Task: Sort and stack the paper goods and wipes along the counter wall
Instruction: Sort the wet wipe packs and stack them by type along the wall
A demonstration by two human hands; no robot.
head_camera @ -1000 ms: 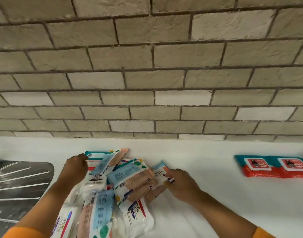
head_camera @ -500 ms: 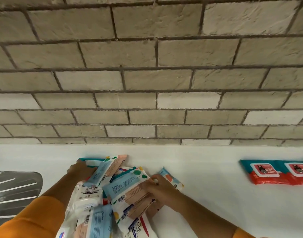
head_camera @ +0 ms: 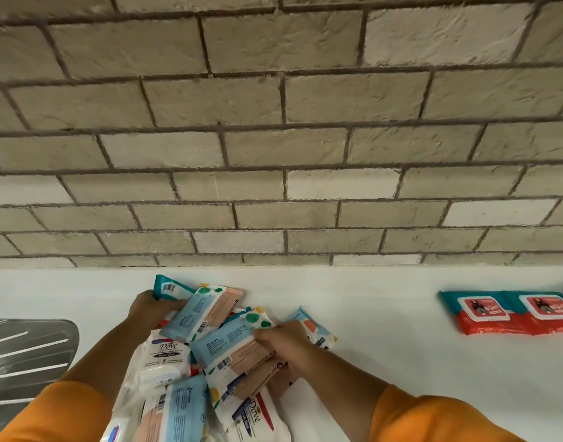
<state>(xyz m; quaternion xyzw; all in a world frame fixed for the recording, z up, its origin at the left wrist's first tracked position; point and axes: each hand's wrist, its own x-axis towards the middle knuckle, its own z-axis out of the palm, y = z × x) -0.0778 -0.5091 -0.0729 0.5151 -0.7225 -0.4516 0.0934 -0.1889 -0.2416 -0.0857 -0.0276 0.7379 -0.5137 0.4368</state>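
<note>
- Your right hand (head_camera: 281,341) has slid left onto the pile, now grasping a blue-and-peach wipes pack (head_camera: 232,355).
- Your left hand (head_camera: 147,306) grips a teal pack (head_camera: 167,287) behind it, likely separating kinds.

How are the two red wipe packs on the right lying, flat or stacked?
Flat, not stacked. The two red wipe packs lie side by side on the counter, label flaps facing up, edges touching.

I see two bare forearms, with an orange sleeve (head_camera: 66,409) on the left arm. A matching orange sleeve (head_camera: 433,416) covers the right
</note>
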